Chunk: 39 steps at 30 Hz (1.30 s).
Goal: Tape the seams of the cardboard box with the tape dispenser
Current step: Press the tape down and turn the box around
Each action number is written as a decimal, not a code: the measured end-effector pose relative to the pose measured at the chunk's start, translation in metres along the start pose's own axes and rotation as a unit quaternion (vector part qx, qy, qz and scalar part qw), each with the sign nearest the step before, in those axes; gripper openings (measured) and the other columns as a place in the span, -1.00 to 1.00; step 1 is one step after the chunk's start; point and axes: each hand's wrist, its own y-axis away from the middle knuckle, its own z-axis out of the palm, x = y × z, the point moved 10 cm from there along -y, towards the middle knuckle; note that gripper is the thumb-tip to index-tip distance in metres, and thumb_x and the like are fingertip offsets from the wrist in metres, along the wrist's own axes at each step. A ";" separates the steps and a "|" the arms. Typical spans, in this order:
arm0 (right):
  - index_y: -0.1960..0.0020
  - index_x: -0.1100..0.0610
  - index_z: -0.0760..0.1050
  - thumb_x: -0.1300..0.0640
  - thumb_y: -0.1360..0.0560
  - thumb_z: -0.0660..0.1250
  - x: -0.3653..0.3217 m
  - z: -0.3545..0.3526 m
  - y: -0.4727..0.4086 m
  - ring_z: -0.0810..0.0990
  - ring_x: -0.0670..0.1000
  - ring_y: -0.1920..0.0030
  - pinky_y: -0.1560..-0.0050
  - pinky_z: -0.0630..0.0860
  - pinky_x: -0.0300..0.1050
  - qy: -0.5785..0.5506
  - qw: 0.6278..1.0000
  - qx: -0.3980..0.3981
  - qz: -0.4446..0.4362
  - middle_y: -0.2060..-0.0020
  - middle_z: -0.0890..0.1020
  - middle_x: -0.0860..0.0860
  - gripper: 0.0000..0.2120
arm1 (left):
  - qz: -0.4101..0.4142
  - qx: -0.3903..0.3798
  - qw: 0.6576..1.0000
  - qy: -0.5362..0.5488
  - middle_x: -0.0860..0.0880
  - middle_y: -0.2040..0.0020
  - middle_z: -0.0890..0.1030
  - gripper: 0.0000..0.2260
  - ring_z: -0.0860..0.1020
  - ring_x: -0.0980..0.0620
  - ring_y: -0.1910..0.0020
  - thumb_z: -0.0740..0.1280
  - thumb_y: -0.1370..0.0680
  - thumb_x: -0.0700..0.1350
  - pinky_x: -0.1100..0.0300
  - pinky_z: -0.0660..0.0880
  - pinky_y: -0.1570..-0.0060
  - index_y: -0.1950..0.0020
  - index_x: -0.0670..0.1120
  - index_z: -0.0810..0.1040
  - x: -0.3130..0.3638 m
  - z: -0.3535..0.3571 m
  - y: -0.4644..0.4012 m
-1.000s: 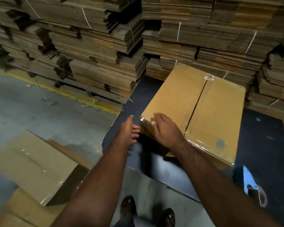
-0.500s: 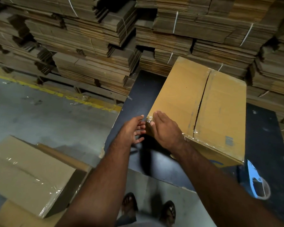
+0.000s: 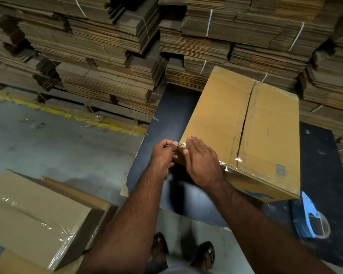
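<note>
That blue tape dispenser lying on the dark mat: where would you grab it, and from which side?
Probably by the blue handle of the tape dispenser, coming from above. It lies flat on the dark mat beside the cardboard box, its handle toward the box and its tape roll toward the person. Neither hand is on it.

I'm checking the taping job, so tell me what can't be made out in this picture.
- Head view: the cardboard box's near left corner, covered by the right hand and left hand.
- Whether the left hand pinches tape: too small to tell.
- The box's far and underside seams: hidden by the box itself.
- The tape dispenser's roll: clear and hard to make out against the dark mat.
</note>
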 end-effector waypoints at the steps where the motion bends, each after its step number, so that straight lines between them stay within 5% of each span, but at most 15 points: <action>1: -0.55 0.15 0.20 -0.11 -0.64 -0.18 0.000 0.001 0.000 0.19 0.06 -0.53 -0.49 0.18 0.08 -0.001 1.000 0.001 0.001 -0.53 0.26 0.08 -0.41 | 0.018 0.009 1.000 -0.001 0.06 0.27 0.58 -0.86 0.52 0.01 0.30 0.34 -0.58 -0.06 0.10 0.43 0.17 0.18 -0.02 0.53 0.000 -0.001 -0.002; 4: -0.55 0.14 0.19 -0.14 -0.59 -0.27 0.000 0.002 -0.001 0.19 0.05 -0.54 -0.49 0.17 0.07 -0.001 1.000 0.004 -0.001 -0.54 0.25 0.08 -0.33 | 0.063 0.030 0.998 -0.003 0.06 0.26 0.58 -0.86 0.52 0.01 0.28 0.38 -0.55 -0.04 0.13 0.44 0.23 0.19 -0.02 0.54 0.001 -0.001 -0.005; 7: -0.56 0.13 0.18 -0.09 -0.65 -0.15 0.002 0.006 0.000 0.17 0.05 -0.54 -0.49 0.16 0.07 0.002 1.000 0.001 0.001 -0.55 0.23 0.07 -0.44 | 0.125 0.073 0.989 -0.031 0.01 0.23 0.62 -0.87 0.55 0.05 0.26 0.45 -0.50 -0.08 0.12 0.52 0.21 0.21 -0.03 0.56 0.009 -0.008 -0.004; 11: -0.55 0.12 0.18 -0.04 -0.68 -0.04 0.004 0.005 -0.002 0.16 0.03 -0.54 -0.49 0.16 0.04 0.005 1.000 -0.001 -0.001 -0.54 0.23 0.06 -0.51 | 0.227 0.138 0.961 -0.078 0.00 -0.10 0.66 -0.76 0.61 0.07 -0.07 0.41 -0.50 -0.23 0.13 0.56 -0.12 -0.15 -0.06 0.62 0.033 -0.015 0.012; 13: -0.53 0.11 0.22 -0.03 -0.68 -0.01 0.004 0.004 -0.004 0.19 0.03 -0.53 -0.46 0.19 0.04 0.005 1.000 0.003 -0.005 -0.53 0.27 0.06 -0.53 | 0.239 0.101 0.965 -0.044 0.03 -0.15 0.67 -0.69 0.60 0.15 -0.15 0.29 -0.55 -0.30 0.16 0.52 -0.22 -0.24 -0.09 0.62 0.036 -0.002 0.024; 16: -0.52 0.12 0.26 0.00 -0.68 0.05 0.004 0.003 -0.004 0.23 0.03 -0.52 -0.44 0.22 0.05 -0.003 1.000 0.011 -0.007 -0.52 0.30 0.06 -0.55 | 0.207 0.019 0.978 -0.013 0.09 -0.34 0.55 -0.61 0.47 0.22 -0.31 0.18 -0.57 -0.11 0.18 0.38 -0.36 -0.39 -0.01 0.52 0.021 0.020 0.034; 20: -0.53 0.11 0.25 0.03 -0.67 0.11 0.005 0.000 -0.002 0.20 0.02 -0.53 -0.46 0.17 0.03 -0.020 0.999 0.022 -0.013 -0.53 0.26 0.04 -0.55 | 0.140 -0.041 0.989 -0.028 0.02 -0.48 0.40 -0.49 0.35 0.08 -0.44 0.09 -0.60 0.23 0.08 0.24 -0.47 -0.49 0.05 0.39 0.019 0.035 0.026; 23: -0.51 0.12 0.29 0.00 -0.67 0.07 0.008 -0.001 -0.002 0.24 0.04 -0.52 -0.45 0.27 0.08 -0.041 0.998 0.029 -0.038 -0.51 0.32 0.06 -0.56 | 0.153 -0.068 0.981 -0.095 0.06 -0.51 0.32 -0.51 0.26 0.07 -0.50 -0.02 -0.66 0.24 0.25 0.11 -0.41 -0.52 0.09 0.33 0.026 0.036 0.018; 26: -0.45 0.25 0.36 0.03 -0.65 0.15 0.024 0.000 -0.006 0.36 0.16 -0.45 -0.39 0.37 0.13 -0.061 0.996 0.055 -0.022 -0.42 0.42 0.20 -0.55 | 0.343 -0.076 0.899 -0.261 0.14 -0.47 0.30 -0.59 0.22 0.16 -0.49 0.07 -0.69 0.07 0.37 0.10 -0.41 -0.53 0.03 0.31 0.054 0.038 0.036; 29: -0.42 0.30 0.38 0.14 -0.58 0.32 0.029 0.011 -0.003 0.40 0.22 -0.42 -0.34 0.43 0.18 -0.029 0.997 0.074 -0.019 -0.40 0.43 0.25 -0.54 | 0.488 -0.101 0.801 -0.333 0.02 -0.47 0.36 -0.63 0.28 0.07 -0.49 0.21 -0.66 -0.11 0.16 0.21 -0.48 -0.47 -0.11 0.41 0.056 0.045 0.041; 36: -0.46 0.28 0.36 0.22 -0.45 0.47 0.029 0.013 0.005 0.39 0.20 -0.43 -0.41 0.25 0.12 -0.008 0.994 0.099 -0.050 -0.42 0.41 0.21 -0.37 | 0.560 -0.144 0.658 -0.482 -0.11 -0.54 0.29 -0.52 0.23 -0.13 -0.53 0.09 -0.58 -0.24 -0.08 0.16 -0.50 -0.51 -0.15 0.33 0.046 0.051 0.036; 39: -0.49 0.25 0.31 0.00 -0.62 0.21 0.033 0.008 0.006 0.32 0.17 -0.48 -0.48 0.21 0.11 -0.056 0.994 0.082 -0.050 -0.46 0.36 0.19 -0.48 | 0.568 -0.151 0.637 -0.499 -0.10 -0.52 0.32 -0.57 0.21 -0.16 -0.53 0.09 -0.65 -0.05 -0.12 0.21 -0.47 -0.50 -0.14 0.37 0.050 0.054 0.042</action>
